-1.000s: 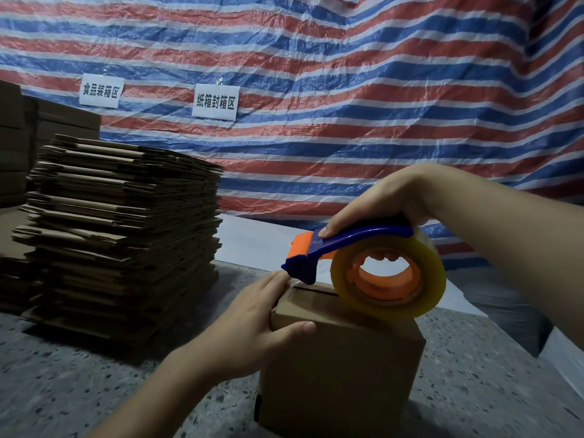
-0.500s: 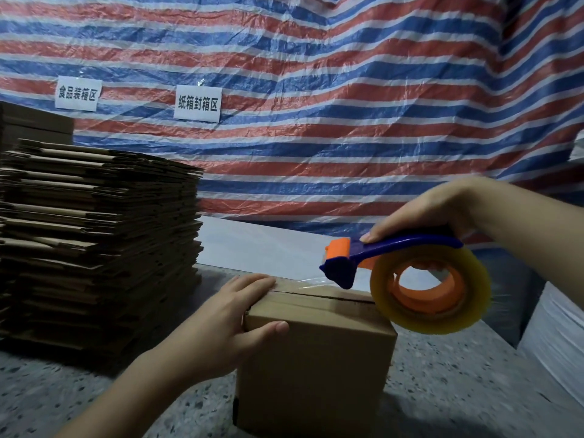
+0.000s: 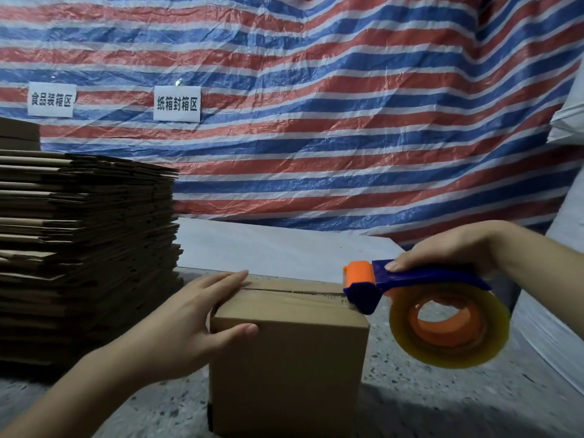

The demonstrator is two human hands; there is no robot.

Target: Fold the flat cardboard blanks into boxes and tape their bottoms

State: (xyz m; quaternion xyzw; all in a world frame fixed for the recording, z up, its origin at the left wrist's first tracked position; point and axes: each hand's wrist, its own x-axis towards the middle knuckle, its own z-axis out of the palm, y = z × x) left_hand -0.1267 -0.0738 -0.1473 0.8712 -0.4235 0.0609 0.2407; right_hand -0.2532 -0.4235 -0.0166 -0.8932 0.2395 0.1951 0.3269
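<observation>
A folded brown cardboard box (image 3: 287, 371) stands on the speckled floor with its flap seam facing up. My left hand (image 3: 192, 324) grips its top left corner, fingers flat over the flaps and thumb on the front face. My right hand (image 3: 442, 251) holds a blue and orange tape dispenser (image 3: 407, 286) by its handle. The dispenser's blade end touches the box's top right edge. Its roll of clear yellowish tape (image 3: 448, 327) hangs just past the right side of the box. A tall stack of flat cardboard blanks (image 3: 85, 248) sits to the left.
A striped red, white and blue tarp (image 3: 316, 121) with two white paper signs closes off the back. A pale flat board (image 3: 268, 248) lies behind the box. White stacked material (image 3: 556, 311) rises at the right edge.
My right hand has drawn the tape dispenser rightward across the top of the box, from its left part to its right edge. My left hand stays on the left corner.
</observation>
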